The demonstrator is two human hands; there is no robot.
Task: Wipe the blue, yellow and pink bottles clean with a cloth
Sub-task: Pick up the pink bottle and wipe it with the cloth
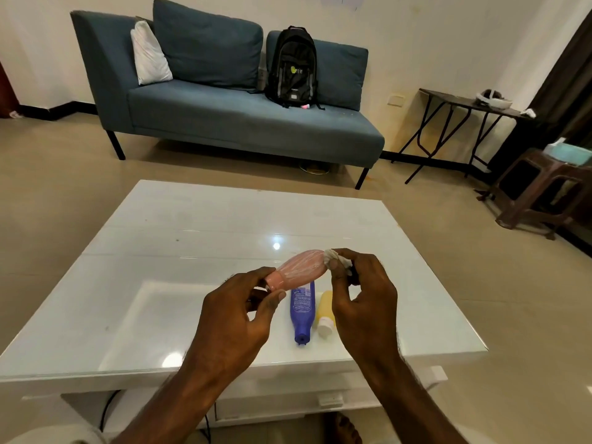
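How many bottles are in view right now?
3. The pink bottle is in the left hand above the table; the blue bottle and yellow bottle lie side by side on it, the yellow partly hidden by the right hand holding the cloth.

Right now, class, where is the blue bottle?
The blue bottle lies on the white table in the head view, near its front edge, the yellow bottle just right of it, the held pink bottle overlapping its far end.
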